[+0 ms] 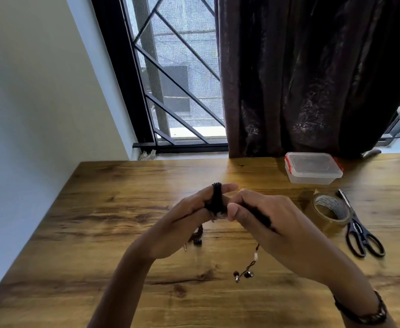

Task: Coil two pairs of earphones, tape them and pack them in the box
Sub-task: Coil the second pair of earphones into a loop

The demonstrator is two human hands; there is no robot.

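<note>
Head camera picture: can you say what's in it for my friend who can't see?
Two hands wind a black earphone cable around the left hand fingers; the right hand feeds it. Tape, scissors and a closed box wait nearby.

We see black-handled scissors [360, 230] lying near the right edge of the wooden table [113, 209], a dark curtain [300, 74] hanging behind its far edge, and a barred window [177, 74] left of it.
</note>
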